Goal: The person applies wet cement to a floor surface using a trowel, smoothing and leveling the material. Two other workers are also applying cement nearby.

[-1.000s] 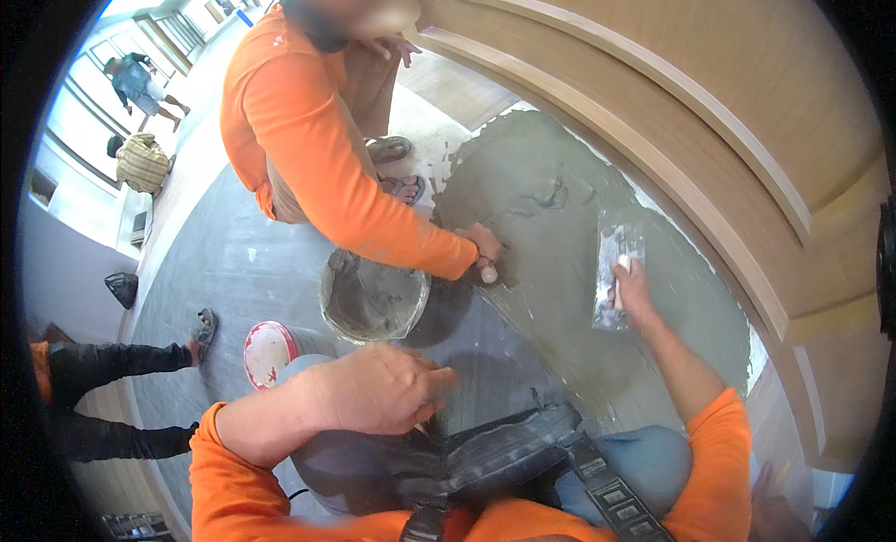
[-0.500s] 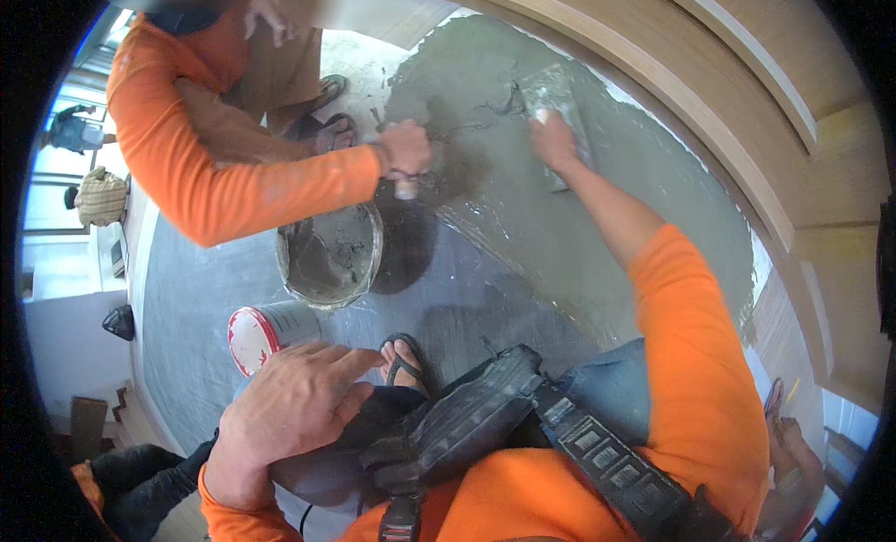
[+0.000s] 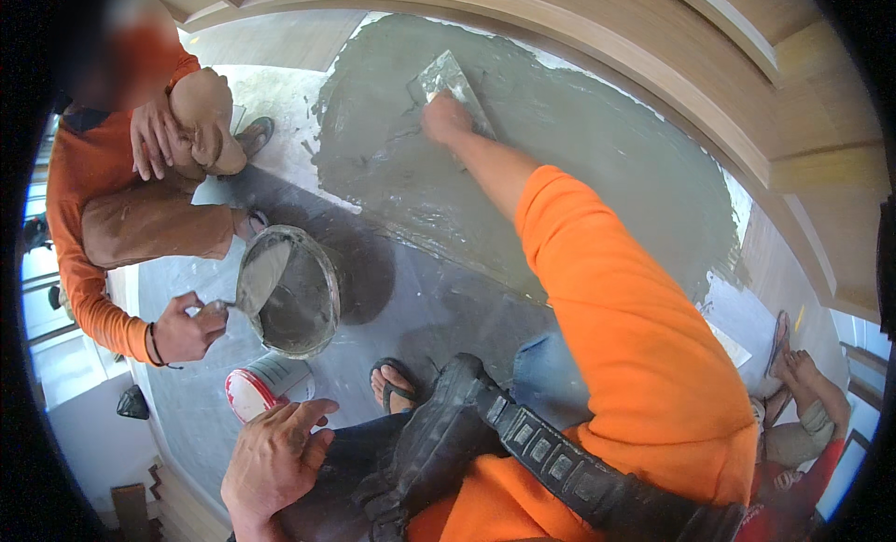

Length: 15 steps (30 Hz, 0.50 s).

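My right hand (image 3: 445, 118) is wrapped round the handle of a flat plastering trowel (image 3: 455, 76). Its blade lies against the wet grey mortar (image 3: 579, 159) spread over the floor, toward the far edge of the patch. Over my bent knee hangs my left hand (image 3: 278, 460), empty, its fingers loosely bent and apart. At the left a co-worker's hand (image 3: 187, 328) grips a pointed trowel (image 3: 265, 273), its blade inside the mouth of a mortar bucket (image 3: 333, 295). The co-worker's other hand (image 3: 154, 136) rests by a raised knee.
A white tub with a red rim (image 3: 250, 393) lies tipped beyond my left hand. My sandalled foot (image 3: 392, 385) is on the dark grey floor (image 3: 411, 309). Wooden panelling (image 3: 672, 104) borders the mortar at the back and right. Another person (image 3: 798, 430) sits at the far right.
My right hand and the trowel have moved left and slightly away across the mortar. The co-worker's arm has drawn back from the mortar, and the pointed trowel is now at the bucket.
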{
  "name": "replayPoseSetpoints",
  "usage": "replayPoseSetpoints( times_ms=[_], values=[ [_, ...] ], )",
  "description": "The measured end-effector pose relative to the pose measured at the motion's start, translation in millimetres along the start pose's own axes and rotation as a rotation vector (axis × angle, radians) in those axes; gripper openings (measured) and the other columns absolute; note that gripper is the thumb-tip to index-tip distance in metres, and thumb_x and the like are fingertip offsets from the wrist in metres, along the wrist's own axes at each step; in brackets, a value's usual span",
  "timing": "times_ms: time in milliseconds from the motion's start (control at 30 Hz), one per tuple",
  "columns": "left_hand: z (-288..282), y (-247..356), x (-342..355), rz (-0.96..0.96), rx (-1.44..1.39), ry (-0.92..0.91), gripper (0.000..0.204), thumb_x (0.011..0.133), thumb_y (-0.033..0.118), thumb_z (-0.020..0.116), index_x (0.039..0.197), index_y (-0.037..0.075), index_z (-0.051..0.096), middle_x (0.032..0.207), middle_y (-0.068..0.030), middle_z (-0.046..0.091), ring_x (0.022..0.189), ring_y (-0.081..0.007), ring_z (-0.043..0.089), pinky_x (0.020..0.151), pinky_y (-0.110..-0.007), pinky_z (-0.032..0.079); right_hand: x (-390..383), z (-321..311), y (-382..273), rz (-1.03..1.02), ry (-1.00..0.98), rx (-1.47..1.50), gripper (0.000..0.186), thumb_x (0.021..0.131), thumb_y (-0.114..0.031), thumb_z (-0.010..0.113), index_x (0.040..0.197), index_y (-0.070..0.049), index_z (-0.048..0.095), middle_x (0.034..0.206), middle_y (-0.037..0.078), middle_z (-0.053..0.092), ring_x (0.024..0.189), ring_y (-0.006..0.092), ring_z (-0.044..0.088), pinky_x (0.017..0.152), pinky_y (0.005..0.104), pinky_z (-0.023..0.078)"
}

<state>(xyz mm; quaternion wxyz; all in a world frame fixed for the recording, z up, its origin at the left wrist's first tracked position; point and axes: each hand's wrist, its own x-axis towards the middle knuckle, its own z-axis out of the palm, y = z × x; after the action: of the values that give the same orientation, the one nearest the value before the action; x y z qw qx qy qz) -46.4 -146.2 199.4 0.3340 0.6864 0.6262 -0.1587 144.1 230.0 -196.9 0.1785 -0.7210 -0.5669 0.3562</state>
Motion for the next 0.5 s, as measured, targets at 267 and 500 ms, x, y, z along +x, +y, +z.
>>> replayPoseSetpoints(
  times_ms=[267,500],
  values=[
    [-3,-5,4,0.018,-0.007,-0.010,0.027,0.091,0.013,0.071,0.118,0.008,0.066,0.095,-0.0124,0.072,0.093,-0.0337,0.071,0.082,-0.045,0.055,17,-41,37,0.085,0.128,-0.007,0.046,0.100,-0.025,0.052,0.134,0.005,0.050,0.126,0.028,0.068,0.118,0.0414,0.069,0.100,0.0505,0.055],
    [-4,-3,8,0.027,0.001,-0.027,0.027,0.091,0.013,0.071,0.117,0.008,0.066,0.094,-0.0127,0.072,0.091,-0.0341,0.070,0.082,-0.046,0.054,5,-90,68,0.218,0.037,0.189,0.055,0.098,-0.029,0.054,0.138,0.008,0.046,0.122,0.028,0.069,0.099,0.0396,0.075,0.080,0.0452,0.064]
  ],
)
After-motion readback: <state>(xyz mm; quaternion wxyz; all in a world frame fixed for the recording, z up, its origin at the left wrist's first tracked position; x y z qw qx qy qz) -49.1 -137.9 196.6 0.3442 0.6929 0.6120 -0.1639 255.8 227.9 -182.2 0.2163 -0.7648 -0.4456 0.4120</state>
